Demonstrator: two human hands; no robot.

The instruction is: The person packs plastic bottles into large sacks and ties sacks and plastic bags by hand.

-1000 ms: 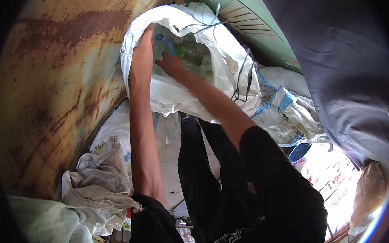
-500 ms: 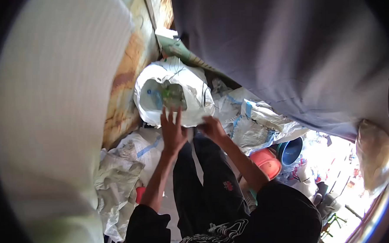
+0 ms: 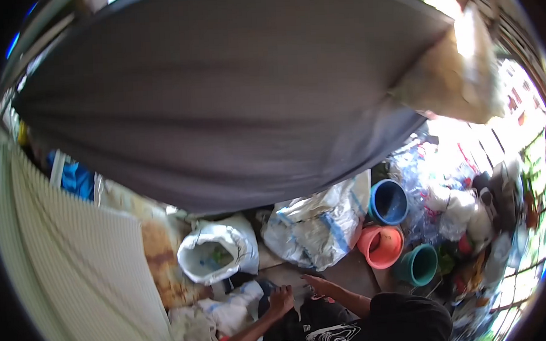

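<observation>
My left hand (image 3: 281, 299) is over my lap, its fingers loosely bent and slightly apart, with nothing seen in it. To its right, my right hand (image 3: 318, 284) reaches inward with fingers stretched out, also holding nothing. The two hands are apart. Ahead and to the left of them stands a white woven sack (image 3: 247, 242), its round mouth facing me. Inside lie clear and greenish items (image 3: 217, 256), perhaps plastic bottles, too small to make out well. Neither hand touches the sack.
A heap of white sacks with blue stripes (image 3: 315, 229) lies ahead. Blue (image 3: 389, 202), red (image 3: 381, 246) and green (image 3: 418, 265) buckets stand at right, near piled clear plastic (image 3: 417, 188). Dark cloth (image 3: 234, 111) hangs overhead; corrugated sheeting (image 3: 87, 252) is at left.
The view has tilted up and swung right, bringing the buckets and plastic pile into fuller view. Both hands have moved back from the sack's rim toward my lap.
</observation>
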